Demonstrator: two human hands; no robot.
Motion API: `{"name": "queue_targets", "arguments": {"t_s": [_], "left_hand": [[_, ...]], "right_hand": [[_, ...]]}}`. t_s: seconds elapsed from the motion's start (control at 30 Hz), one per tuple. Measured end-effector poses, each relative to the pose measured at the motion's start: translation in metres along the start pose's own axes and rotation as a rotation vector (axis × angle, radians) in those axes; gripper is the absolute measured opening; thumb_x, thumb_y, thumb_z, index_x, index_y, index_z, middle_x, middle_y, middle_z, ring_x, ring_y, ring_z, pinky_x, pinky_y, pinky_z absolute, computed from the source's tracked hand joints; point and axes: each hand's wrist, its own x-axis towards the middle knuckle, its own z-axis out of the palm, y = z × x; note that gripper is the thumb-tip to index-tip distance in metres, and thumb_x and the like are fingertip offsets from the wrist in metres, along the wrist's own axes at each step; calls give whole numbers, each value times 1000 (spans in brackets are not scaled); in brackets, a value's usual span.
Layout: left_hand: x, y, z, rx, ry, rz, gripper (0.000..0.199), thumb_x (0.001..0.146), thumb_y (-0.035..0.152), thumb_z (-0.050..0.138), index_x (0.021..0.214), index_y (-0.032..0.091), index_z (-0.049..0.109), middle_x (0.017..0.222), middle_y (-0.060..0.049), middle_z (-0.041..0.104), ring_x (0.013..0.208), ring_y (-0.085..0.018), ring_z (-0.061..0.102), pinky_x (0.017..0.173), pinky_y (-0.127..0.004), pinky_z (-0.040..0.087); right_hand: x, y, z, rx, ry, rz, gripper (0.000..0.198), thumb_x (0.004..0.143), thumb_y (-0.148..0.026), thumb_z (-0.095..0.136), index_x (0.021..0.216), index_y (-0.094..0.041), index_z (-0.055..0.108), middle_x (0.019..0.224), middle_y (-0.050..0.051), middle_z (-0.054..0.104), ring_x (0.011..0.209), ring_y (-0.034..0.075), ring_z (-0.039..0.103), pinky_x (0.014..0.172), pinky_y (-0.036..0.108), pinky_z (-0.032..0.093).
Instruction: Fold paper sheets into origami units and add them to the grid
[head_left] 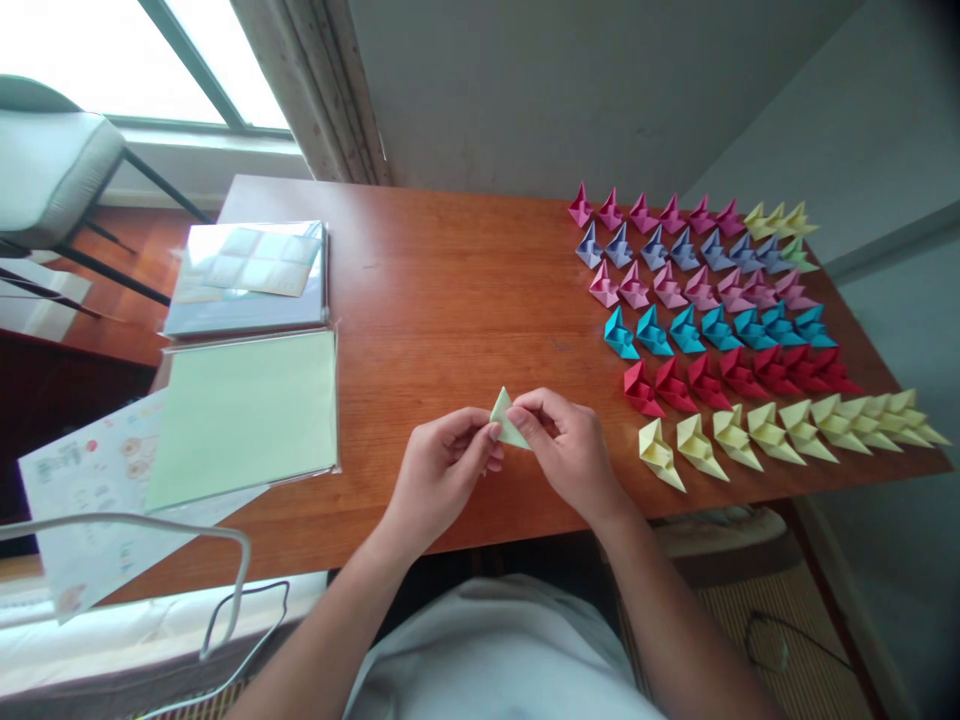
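Between my two hands is a small folded piece of pale green paper (509,424), triangular, with its point facing away from me. My left hand (448,458) pinches its left edge between thumb and fingers. On the other side, my right hand (564,440) grips the right edge, the thumb lying across the paper. Both hands are just above the near part of the wooden table (450,300). My fingers cover part of the folds.
Rows of folded paper figures stand at right: magenta (643,214), lavender (655,248), pink (669,286), blue (686,330), red (705,383), pale yellow (697,447). At left lie a stack of light green paper (247,410), a wrapped pack (247,310), a printed sheet (97,490) and a white cable (244,570).
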Motion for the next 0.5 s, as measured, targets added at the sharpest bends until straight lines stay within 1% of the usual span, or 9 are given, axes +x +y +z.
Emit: {"name": "queue_targets", "arguments": {"t_s": [0.1, 0.2, 0.27, 0.33, 0.4, 0.5], "left_hand": [[0, -1, 0, -13, 36, 5, 25, 88, 40, 69, 82, 15, 70, 66, -1, 69, 59, -12, 65, 56, -19, 51], [0, -1, 0, -20, 28, 0, 26, 88, 40, 69, 82, 15, 71, 65, -2, 69, 58, -12, 64, 54, -19, 51], [0, -1, 0, -24, 25, -7, 26, 88, 40, 69, 82, 15, 71, 64, -2, 69, 58, -12, 64, 54, -19, 50], [0, 0, 0, -31, 34, -8, 25, 89, 39, 69, 83, 14, 71, 64, -2, 69, 58, -11, 63, 54, -18, 50], [-1, 0, -1, -39, 40, -6, 24, 89, 38, 69, 83, 14, 71, 64, -1, 69, 58, -10, 63, 54, -17, 50], [-1, 1, -1, -41, 46, -11, 24, 88, 37, 70, 82, 14, 71, 63, 0, 68, 57, -9, 63, 55, -17, 49]], "right_hand": [[-3, 0, 0, 31, -37, 15, 26, 96, -45, 59, 90, -21, 67, 67, -1, 65, 58, 13, 59, 56, 23, 44], [-6, 0, -1, 34, -31, 12, 28, 97, -43, 58, 82, -20, 65, 58, -3, 61, 51, 11, 56, 52, 22, 41], [-6, 1, -1, 51, -10, 0, 27, 96, -42, 60, 81, -20, 65, 57, -3, 60, 50, 10, 55, 51, 21, 41], [-6, 2, -1, 77, -3, -3, 24, 95, -42, 63, 84, -20, 66, 58, -4, 61, 51, 10, 57, 52, 21, 42], [-6, 3, -1, 80, -19, 5, 24, 95, -42, 63, 86, -21, 67, 58, -3, 61, 51, 11, 57, 53, 22, 42], [-7, 3, -1, 66, -41, 8, 27, 97, -42, 60, 83, -20, 67, 55, -4, 58, 49, 10, 54, 51, 21, 40]]}}
